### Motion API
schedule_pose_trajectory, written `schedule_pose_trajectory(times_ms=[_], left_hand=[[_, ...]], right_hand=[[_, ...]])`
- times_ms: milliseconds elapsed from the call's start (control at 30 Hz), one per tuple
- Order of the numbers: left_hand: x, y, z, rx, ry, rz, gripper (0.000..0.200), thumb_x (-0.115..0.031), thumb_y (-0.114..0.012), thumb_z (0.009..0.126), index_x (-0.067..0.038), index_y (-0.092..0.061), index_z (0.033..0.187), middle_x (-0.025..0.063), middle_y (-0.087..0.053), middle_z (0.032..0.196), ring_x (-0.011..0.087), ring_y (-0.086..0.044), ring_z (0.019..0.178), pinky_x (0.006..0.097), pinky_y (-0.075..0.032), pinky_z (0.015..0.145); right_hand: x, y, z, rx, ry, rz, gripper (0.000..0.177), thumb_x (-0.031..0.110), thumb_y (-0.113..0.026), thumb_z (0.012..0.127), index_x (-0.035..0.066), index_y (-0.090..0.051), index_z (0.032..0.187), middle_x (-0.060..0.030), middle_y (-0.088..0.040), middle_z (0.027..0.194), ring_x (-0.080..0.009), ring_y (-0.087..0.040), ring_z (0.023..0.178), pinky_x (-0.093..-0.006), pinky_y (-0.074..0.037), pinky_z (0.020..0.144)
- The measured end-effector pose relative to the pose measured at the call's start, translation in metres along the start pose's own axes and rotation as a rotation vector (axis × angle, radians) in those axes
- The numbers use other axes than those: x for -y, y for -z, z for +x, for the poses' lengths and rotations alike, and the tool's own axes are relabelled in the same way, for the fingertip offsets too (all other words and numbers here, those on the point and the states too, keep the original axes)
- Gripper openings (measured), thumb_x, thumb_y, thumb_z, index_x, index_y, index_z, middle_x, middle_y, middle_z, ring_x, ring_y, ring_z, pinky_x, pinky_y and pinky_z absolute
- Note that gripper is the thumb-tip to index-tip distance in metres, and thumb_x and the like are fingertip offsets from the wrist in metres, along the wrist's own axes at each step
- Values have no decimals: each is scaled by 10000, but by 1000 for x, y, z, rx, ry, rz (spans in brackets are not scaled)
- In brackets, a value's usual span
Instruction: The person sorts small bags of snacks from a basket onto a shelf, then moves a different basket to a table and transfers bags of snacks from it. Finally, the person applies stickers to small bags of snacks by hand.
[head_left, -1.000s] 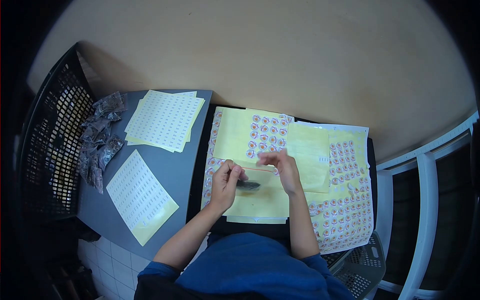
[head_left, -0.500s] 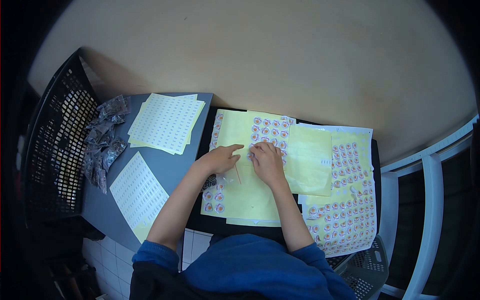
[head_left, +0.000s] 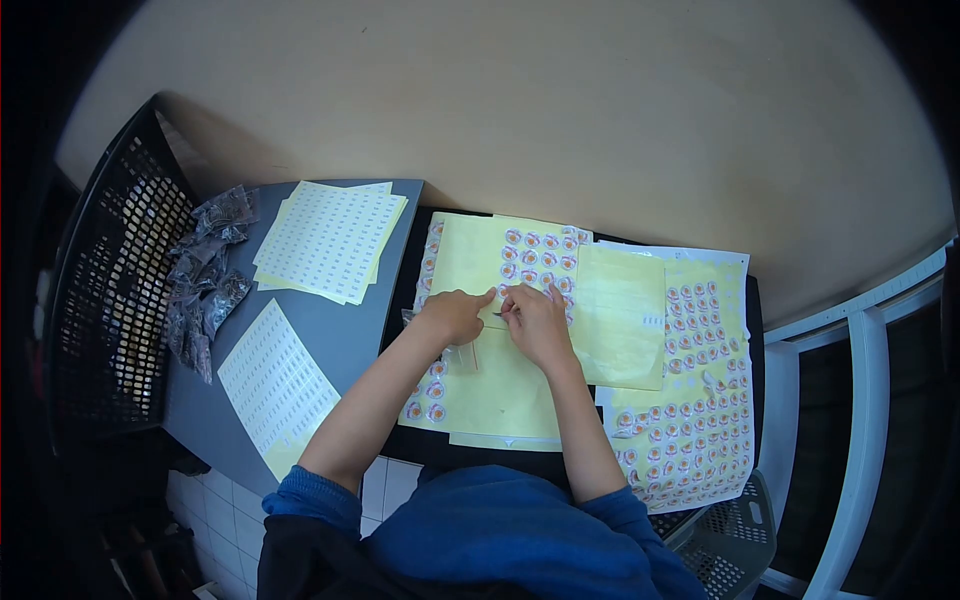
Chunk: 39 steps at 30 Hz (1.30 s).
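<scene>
My left hand (head_left: pixel 456 316) lies over the yellow sticker sheet (head_left: pixel 470 250). Its index finger is stretched out toward the round orange-and-white stickers, and the other fingers are mostly hidden below. Beneath this hand lies a clear plastic bag (head_left: pixel 462 358) with a thin red line. Just to the right, my right hand (head_left: pixel 537 322) is closed in a pinch near the left edge of the sticker rows. A small dark, pointed bit shows at its fingertips, too small to name. Rows of round stickers (head_left: pixel 530 256) sit above both hands.
A plain yellow sheet (head_left: pixel 622 320) and a larger sticker sheet (head_left: pixel 690 430) lie to the right. On the grey table (head_left: pixel 350 335) at left are printed label sheets (head_left: pixel 330 240) and dark-filled plastic bags (head_left: pixel 205 270). A black basket (head_left: pixel 115 290) stands at far left, a grey basket (head_left: pixel 735 535) low right.
My left hand has moved right and slightly forward, and its spread fingers have drawn in apart from the index. My right fingers have bunched, with a small dark bit now visible at their tips.
</scene>
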<state>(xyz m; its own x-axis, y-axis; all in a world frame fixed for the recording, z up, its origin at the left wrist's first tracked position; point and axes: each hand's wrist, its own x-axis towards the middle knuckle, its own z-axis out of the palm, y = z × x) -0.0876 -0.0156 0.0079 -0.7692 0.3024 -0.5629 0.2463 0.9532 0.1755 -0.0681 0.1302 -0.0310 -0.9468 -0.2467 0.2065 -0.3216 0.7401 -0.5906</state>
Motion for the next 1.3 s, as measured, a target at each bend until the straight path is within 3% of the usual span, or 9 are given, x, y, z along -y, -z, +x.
schedule_pose_trajectory(times_ms=[400, 500, 567, 667, 833, 900, 1000, 1133, 1300], left_hand=[[-1, 2, -1, 4, 7, -16, 579, -155, -424, 747, -244, -269, 1297, 94, -566, 1023, 239, -546, 937, 363, -426, 813], [0, 1, 1, 1, -7, -8, 591, -144, -429, 736, -241, -269, 1297, 112, -565, 1015, 250, -547, 928, 359, -429, 813], [8, -5, 7, -48, -36, -50, 592, -154, -438, 736, -231, -269, 1297, 154, -569, 974, 277, -554, 894, 363, -428, 812], [12, -4, 5, -88, -72, -138, 607, -173, -462, 733, -216, -255, 1302, 208, -569, 932, 310, -559, 865, 368, -423, 815], [0, 20, -18, -31, -65, -269, 645, -219, -484, 764, -211, -166, 1325, 225, -563, 932, 328, -553, 872, 376, -416, 820], [-2, 19, -20, -168, -190, -306, 651, -255, -467, 809, -177, -93, 1336, 234, -563, 918, 338, -550, 871, 369, -411, 817], [-16, 20, -29, -320, -239, -524, 657, -283, -454, 836, -105, -65, 1334, 238, -563, 895, 348, -549, 854, 347, -402, 814], [-27, 12, -32, -596, -344, -715, 653, -333, -445, 847, -28, -109, 1317, 183, -546, 871, 239, -556, 772, 319, -425, 713], [-18, 22, -51, -6, -364, -1258, 518, -340, -447, 848, 9, -329, 1213, 90, -523, 1020, 124, -539, 849, 248, -439, 721]], right_hand=[[2, 18, 4, 276, -36, 2, 78, 121, -444, 789, 80, -484, 841, -58, -522, 777, -234, -529, 796, -554, -85, 968], [1, 18, 4, 334, -95, 82, 88, 144, -456, 797, 72, -469, 846, -70, -539, 873, -227, -515, 892, -496, -127, 985], [-8, 11, 4, 15, 5, 467, 158, 138, -482, 798, 63, -475, 936, -95, -527, 1006, -218, -481, 996, -408, -231, 970], [0, 28, -1, -156, -18, 701, 270, 124, -492, 791, 73, -475, 1055, -112, -490, 1114, -246, -445, 1065, -410, -286, 932], [9, 38, -20, -162, -92, 725, 594, 126, -572, 759, 84, -280, 1274, -138, -474, 1113, -244, -477, 1018, -361, -386, 847], [16, 35, -29, -70, -155, 900, 787, 169, -612, 749, 82, -86, 1327, -175, -464, 1099, -252, -498, 982, -345, -420, 801], [29, 34, -43, 73, -206, 959, 891, 192, -629, 744, 86, 38, 1325, -195, -460, 1086, -243, -541, 896, -319, -455, 737], [43, 51, -44, -146, -146, 1116, 825, 5, -560, 761, 79, 43, 1319, -109, -512, 869, -178, -582, 748, -252, -488, 654], [42, 75, -51, -263, -124, 1330, 729, -58, -487, 778, 85, -19, 1318, -50, -481, 774, -198, -600, 734, -268, -514, 641]])
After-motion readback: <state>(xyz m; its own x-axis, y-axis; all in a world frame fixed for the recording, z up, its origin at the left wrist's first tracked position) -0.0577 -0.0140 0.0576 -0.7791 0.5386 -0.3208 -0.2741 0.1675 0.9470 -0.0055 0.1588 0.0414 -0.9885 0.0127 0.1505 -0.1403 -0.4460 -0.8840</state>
